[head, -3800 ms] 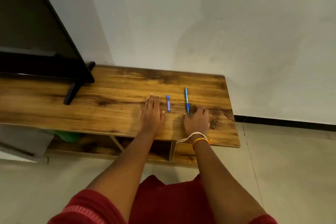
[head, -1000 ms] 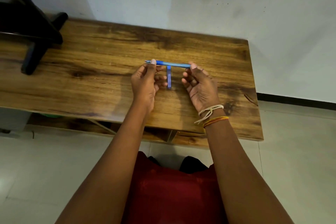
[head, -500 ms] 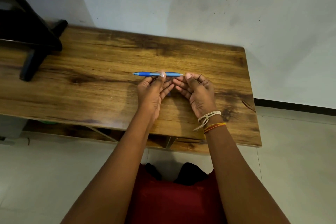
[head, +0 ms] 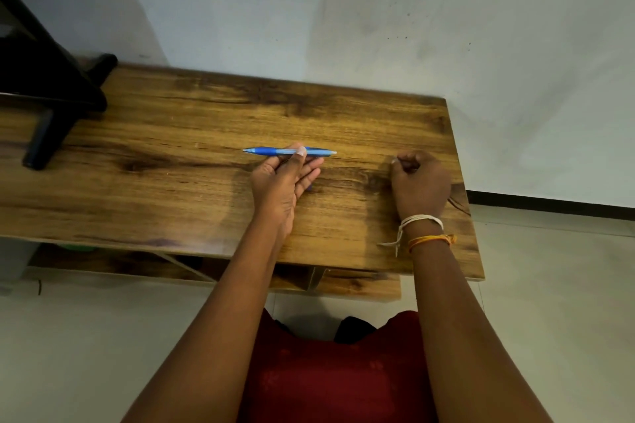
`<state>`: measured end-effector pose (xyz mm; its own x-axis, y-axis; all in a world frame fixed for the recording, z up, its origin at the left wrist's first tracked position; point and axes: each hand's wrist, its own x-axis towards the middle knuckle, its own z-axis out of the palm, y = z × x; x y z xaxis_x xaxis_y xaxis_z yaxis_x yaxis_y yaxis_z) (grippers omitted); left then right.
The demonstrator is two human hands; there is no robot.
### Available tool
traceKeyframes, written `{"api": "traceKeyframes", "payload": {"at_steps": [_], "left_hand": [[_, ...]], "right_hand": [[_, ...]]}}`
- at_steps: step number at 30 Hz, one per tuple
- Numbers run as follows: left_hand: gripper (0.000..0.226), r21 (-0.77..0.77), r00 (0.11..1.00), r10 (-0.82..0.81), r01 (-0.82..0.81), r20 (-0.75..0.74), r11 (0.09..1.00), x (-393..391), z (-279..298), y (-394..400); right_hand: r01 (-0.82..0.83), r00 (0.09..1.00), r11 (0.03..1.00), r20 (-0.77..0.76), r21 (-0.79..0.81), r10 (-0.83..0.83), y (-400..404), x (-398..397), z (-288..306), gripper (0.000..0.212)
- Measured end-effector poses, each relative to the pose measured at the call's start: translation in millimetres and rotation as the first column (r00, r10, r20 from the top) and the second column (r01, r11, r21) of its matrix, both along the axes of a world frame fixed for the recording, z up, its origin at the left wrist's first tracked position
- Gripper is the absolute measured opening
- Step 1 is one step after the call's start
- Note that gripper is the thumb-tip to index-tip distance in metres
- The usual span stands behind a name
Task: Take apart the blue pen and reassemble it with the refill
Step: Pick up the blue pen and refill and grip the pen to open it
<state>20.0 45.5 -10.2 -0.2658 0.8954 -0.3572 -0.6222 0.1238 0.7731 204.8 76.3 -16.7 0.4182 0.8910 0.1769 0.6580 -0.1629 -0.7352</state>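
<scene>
From the head camera, the blue pen [head: 288,151] lies sideways, its long side running left to right across the picture. One pointed end faces left toward the black stand [head: 44,137], and the pale end faces right. The left hand [head: 281,178] holds the pen above the wooden table [head: 171,182]. The thumb presses on the middle of the pen and the fingers sit under it, so the hand is clamped on the pen. The middle of the pen is partly hidden by the thumb. I cannot tell which end is the writing tip.

The right hand [head: 421,182] is well apart from the pen, off to the right, resting on the table. It is curled into a loose fist. Something tiny and pale shows at its fingertips, but it is too small to make out, so I cannot tell if the hand holds anything. White and orange strings [head: 424,233] wrap the right wrist.

A small bit of blue peeks out under the left hand's fingers; it is mostly hidden. No writing can be read on the pen. The black stand is cut off at the left edge.
</scene>
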Motion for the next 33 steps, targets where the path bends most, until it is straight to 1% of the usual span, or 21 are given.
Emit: {"api": "traceKeyframes", "payload": {"at_steps": [2,5,9,11,12,14,15,16,17,19,20,23,27,32,33], "left_hand": [[0.022,-0.007,1.0,0.0,0.0,-0.008,1.0,0,1,0],[0.016,-0.009,1.0,0.002,-0.002,-0.009,1.0,1,2,-2],[0.023,-0.026,1.0,-0.006,0.006,-0.01,1.0,2,2,-2],[0.024,-0.031,1.0,-0.013,0.012,-0.021,0.999,2,2,-3],[0.024,-0.029,0.999,-0.017,0.016,-0.029,0.999,3,2,-3],[0.026,-0.027,0.999,-0.024,0.023,-0.047,0.999,4,2,-4],[0.027,-0.029,0.998,-0.024,0.022,-0.054,0.999,5,2,-4],[0.026,-0.031,0.998,-0.021,0.019,-0.057,0.999,6,2,-4],[0.025,-0.033,0.998,-0.019,0.016,-0.061,0.999,6,2,-3],[0.025,-0.041,0.997,-0.02,0.017,-0.071,0.999,6,3,-3],[0.025,-0.043,0.997,-0.022,0.019,-0.071,0.999,5,3,-3],[0.021,-0.048,0.998,-0.024,0.022,-0.05,0.999,4,4,-3],[0.013,-0.058,0.999,-0.024,0.022,-0.035,0.998,4,5,-2],[0.01,-0.056,0.999,-0.029,0.027,-0.029,0.998,4,5,-3],[0.009,-0.057,0.999,-0.029,0.028,-0.027,0.998,5,5,-3]], "right_hand": [[-0.009,1.0,1.0,-0.006,-0.023,0.009,0,2,0,0.015],[-0.014,1.0,0.999,-0.026,-0.045,0.013,0,2,2,0.017],[-0.014,0.999,0.997,-0.046,-0.079,0.01,0,2,2,0.018],[0.002,0.999,0.999,-0.051,-0.037,-0.004,-4,-3,3,0.023],[0.006,0.998,1.0,-0.062,0.014,-0.005,-7,-8,4,0.025],[-0.05,0.99,0.99,-0.124,0.13,0.066,-12,-24,7,0.022],[-0.113,0.972,0.982,-0.187,0.148,0.14,-14,-33,7,0.019],[-0.19,0.934,0.973,-0.281,0.13,0.22,-16,-43,7,0.017],[-0.263,0.876,0.959,-0.392,0.103,0.282,-18,-51,7,0.015],[-0.339,0.749,0.936,-0.575,0.094,0.329,-20,-61,7,0.009],[-0.343,0.712,0.934,-0.621,0.102,0.329,-19,-63,6,0.009],[-0.342,0.666,0.933,-0.672,0.112,0.325,-18,-63,5,0.014],[-0.356,0.564,0.928,-0.767,0.108,0.306,-15,-62,5,0.017],[-0.372,0.51,0.924,-0.811,0.093,0.287,-15,-60,5,0.016],[-0.372,0.52,0.925,-0.807,0.081,0.28,-16,-59,6,0.016]]}}
